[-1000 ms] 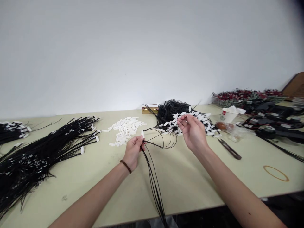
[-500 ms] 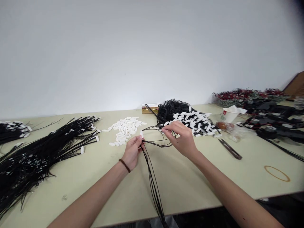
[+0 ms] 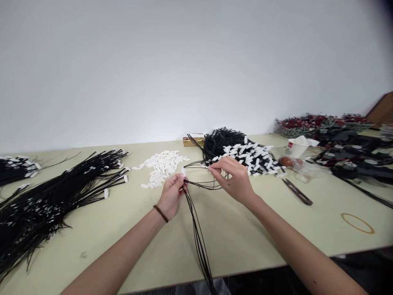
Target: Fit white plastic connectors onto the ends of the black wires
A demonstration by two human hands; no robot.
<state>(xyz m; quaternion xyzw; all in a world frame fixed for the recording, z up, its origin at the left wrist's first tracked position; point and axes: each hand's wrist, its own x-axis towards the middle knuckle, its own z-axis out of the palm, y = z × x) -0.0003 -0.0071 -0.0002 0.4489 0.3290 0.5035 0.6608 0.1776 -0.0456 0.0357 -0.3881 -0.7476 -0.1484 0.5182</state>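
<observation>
My left hand [image 3: 171,194] pinches a small bunch of thin black cords [image 3: 198,233] together with a white clip at the fingertips; the cords trail down off the table's front edge. My right hand [image 3: 233,178] is pinched on the end of one black cord that loops out from the left hand, just in front of a pile of black cords with white clips [image 3: 245,155]. A heap of loose white clips [image 3: 161,167] lies behind my left hand.
A large sheaf of black cords with clips [image 3: 46,196] covers the table's left side. To the right lie small black snips [image 3: 297,191], a paper cup [image 3: 296,148], a wrapped snack [image 3: 291,163], a rubber band [image 3: 357,223] and dark parts [image 3: 353,157]. A gold box [image 3: 193,141] sits by the wall.
My right hand came down from the clip pile and leftward, and now pinches a cord end near the left hand. The left hand stayed in place.
</observation>
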